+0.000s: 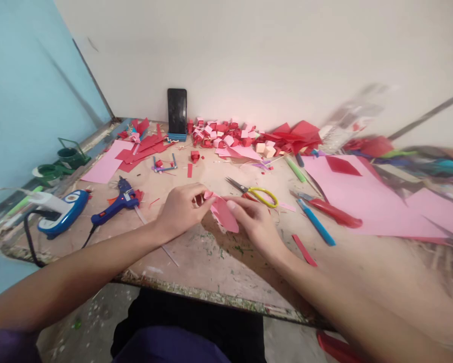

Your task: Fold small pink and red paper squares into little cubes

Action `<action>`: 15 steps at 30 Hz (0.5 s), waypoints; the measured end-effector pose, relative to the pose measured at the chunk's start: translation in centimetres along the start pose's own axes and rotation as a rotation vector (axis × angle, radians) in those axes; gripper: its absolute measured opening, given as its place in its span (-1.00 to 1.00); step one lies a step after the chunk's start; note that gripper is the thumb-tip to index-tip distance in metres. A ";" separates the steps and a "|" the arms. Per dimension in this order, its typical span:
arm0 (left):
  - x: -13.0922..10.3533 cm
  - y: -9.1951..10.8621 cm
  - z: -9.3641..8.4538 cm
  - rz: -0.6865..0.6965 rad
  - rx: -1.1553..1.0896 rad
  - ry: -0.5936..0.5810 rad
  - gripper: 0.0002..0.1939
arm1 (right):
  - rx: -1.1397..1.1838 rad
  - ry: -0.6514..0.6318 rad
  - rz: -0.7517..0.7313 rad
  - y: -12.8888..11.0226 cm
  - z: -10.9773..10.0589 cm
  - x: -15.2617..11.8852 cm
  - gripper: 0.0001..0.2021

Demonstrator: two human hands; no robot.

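A cut piece of pink paper is held just above the table between my two hands. My left hand pinches its upper left end between thumb and fingers. On the other side, my right hand grips the paper's right edge, thumb on top. Yellow-handled scissors lie just behind my right hand, blades pointing left. To the left of my left hand rests a blue hot glue gun, with a thin pale stick running past my wrist.
Many small red and pink paper boxes pile against the wall beside a propped phone. Pink sheets, a red-handled cutter and a blue marker lie on the right. A power strip sits at the left edge.
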State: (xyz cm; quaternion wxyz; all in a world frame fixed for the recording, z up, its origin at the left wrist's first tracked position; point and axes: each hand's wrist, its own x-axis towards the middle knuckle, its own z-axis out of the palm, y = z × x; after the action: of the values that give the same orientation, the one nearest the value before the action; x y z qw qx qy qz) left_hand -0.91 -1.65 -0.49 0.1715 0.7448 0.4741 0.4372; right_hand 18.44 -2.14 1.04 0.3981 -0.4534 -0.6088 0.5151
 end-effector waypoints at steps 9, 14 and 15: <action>0.5 0.4 0.0 -0.186 -0.305 -0.112 -0.78 | 0.477 -0.009 0.188 1.5 -0.4 1.0 -0.78; 0.4 0.3 0.0 -0.131 -0.236 -0.077 -0.89 | 0.509 -0.053 0.215 1.5 -0.3 1.0 -0.83; 0.3 0.3 -0.1 -0.096 -0.196 -0.064 -0.91 | 0.516 -0.061 0.220 1.6 -0.3 1.0 -0.84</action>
State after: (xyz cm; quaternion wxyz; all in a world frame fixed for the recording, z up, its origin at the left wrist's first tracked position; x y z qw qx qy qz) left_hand -0.76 -1.50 -0.13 0.2792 0.7145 0.4585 0.4486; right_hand 18.66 -0.96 -0.47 0.4236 -0.3848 -0.4162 0.7066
